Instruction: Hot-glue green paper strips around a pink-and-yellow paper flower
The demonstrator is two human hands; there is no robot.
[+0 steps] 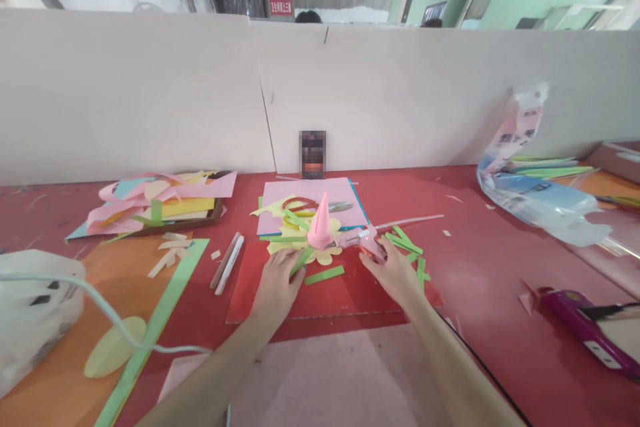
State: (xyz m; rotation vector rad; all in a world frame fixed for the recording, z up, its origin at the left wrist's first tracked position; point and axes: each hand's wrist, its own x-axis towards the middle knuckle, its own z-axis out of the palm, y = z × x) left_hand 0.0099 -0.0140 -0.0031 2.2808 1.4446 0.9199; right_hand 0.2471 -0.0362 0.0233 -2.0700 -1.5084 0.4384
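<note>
"How is the piece shaped?"
"A pink paper cone (323, 225) is seen point up, just beyond the left hand (275, 282)."
"And the fingers?"
"A green paper strip (301, 260) is pinched by the left ones; a pink glue gun (356, 237) is gripped by the right hand (394, 273), its nozzle aimed at the cone's base."
"Anything in the way?"
"Scissors (341, 205) are partly hidden behind the cone; red cardboard (363, 297) is laid on the bench (465, 280)."
</note>
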